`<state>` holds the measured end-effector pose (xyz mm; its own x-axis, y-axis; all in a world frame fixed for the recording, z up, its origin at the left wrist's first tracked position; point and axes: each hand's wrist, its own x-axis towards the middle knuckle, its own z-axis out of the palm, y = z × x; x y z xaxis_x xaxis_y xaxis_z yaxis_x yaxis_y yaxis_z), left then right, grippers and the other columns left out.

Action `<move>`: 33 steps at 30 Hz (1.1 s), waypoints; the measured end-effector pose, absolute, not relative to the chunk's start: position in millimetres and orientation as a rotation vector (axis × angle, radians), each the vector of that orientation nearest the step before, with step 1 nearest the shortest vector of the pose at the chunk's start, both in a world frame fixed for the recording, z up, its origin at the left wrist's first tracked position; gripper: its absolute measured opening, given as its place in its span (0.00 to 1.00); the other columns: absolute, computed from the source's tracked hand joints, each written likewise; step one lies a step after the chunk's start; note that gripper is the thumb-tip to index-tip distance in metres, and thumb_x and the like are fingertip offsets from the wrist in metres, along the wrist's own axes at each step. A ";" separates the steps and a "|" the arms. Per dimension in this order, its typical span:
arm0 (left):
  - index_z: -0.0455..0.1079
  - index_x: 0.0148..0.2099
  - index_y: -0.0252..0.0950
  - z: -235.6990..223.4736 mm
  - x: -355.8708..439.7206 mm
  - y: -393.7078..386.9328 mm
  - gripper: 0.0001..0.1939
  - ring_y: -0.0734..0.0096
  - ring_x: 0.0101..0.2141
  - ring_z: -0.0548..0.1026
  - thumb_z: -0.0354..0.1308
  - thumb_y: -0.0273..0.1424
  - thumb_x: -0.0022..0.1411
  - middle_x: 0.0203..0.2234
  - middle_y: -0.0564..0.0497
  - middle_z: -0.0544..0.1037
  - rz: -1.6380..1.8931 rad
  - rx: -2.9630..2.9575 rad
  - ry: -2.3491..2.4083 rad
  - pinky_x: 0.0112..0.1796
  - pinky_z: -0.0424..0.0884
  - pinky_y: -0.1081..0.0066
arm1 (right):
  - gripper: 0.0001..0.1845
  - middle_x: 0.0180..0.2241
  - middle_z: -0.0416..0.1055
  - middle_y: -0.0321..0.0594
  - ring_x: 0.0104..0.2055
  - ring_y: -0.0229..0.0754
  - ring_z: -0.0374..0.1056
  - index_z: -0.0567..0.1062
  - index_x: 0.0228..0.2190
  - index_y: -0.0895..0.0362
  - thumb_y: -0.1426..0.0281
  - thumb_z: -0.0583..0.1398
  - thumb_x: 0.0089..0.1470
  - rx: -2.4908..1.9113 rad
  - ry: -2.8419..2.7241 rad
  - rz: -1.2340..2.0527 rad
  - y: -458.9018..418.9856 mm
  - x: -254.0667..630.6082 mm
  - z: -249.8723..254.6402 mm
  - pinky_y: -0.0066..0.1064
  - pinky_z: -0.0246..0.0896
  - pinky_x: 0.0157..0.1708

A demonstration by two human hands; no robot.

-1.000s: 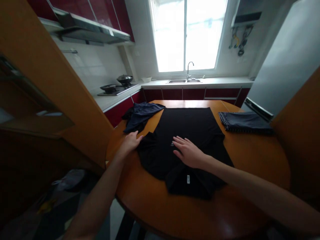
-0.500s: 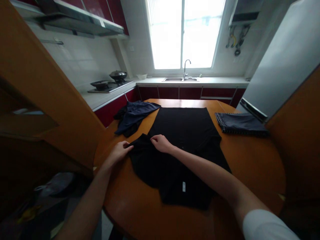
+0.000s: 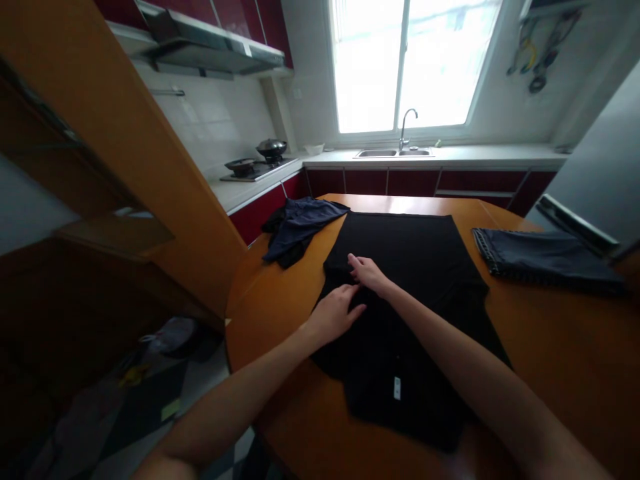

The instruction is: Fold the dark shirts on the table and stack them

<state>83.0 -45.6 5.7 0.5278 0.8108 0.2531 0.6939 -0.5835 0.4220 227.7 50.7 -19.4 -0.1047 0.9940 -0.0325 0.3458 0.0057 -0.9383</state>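
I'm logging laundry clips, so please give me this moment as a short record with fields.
Surface: wooden table
Main garment: black T-shirt, spread on the table, white label showing at the near end
Left hand: left hand on the T-shirt, thumb spread from fingers
Right hand: right hand at the T-shirt, just beyond the left; grip unclear
Left side: rumpled dark blue garment
Right side: folded dark garment
Background: faucet, window

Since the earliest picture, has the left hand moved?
Yes: the left hand has moved right, farther from the left edge of the table, and is now over the shirt.
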 end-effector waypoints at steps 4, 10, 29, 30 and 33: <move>0.76 0.49 0.41 -0.3 70.1 -36.3 0.13 0.62 0.46 0.77 0.53 0.35 0.69 0.45 0.48 0.80 0.554 2.498 1.236 0.49 0.72 0.66 | 0.17 0.30 0.75 0.39 0.30 0.38 0.70 0.78 0.42 0.60 0.62 0.66 0.55 -1.425 -1.643 0.979 48.1 229.0 -26.4 0.28 0.64 0.32; 0.80 0.42 0.35 6.3 12.9 70.0 0.11 0.61 0.41 0.80 0.56 0.23 0.62 0.40 0.44 0.83 0.648 2.212 1.725 0.45 0.73 0.68 | 0.18 0.31 0.76 0.38 0.31 0.38 0.71 0.77 0.46 0.59 0.73 0.65 0.52 -1.475 -1.738 0.861 42.1 227.6 -31.8 0.28 0.63 0.33; 0.80 0.43 0.40 -30.7 0.0 107.2 0.08 0.67 0.43 0.74 0.61 0.29 0.64 0.41 0.49 0.77 0.695 2.374 1.458 0.48 0.68 0.69 | 0.21 0.46 0.78 0.45 0.44 0.50 0.75 0.75 0.53 0.53 0.68 0.55 0.60 -1.741 -2.089 0.339 16.9 215.7 -24.4 0.36 0.66 0.42; 0.80 0.41 0.40 -31.9 0.6 108.4 0.06 0.65 0.45 0.73 0.61 0.31 0.64 0.42 0.49 0.76 0.677 2.380 1.466 0.49 0.67 0.67 | 0.21 0.47 0.78 0.45 0.44 0.50 0.75 0.76 0.53 0.53 0.68 0.55 0.60 -1.747 -2.097 0.327 16.7 215.3 -24.6 0.36 0.66 0.42; 0.79 0.39 0.39 -36.3 3.6 111.1 0.06 0.59 0.48 0.71 0.62 0.33 0.64 0.43 0.47 0.76 0.646 2.378 1.535 0.50 0.66 0.61 | 0.21 0.48 0.78 0.46 0.45 0.51 0.75 0.76 0.53 0.53 0.69 0.54 0.61 -1.744 -2.112 0.305 16.3 214.4 -25.0 0.37 0.66 0.44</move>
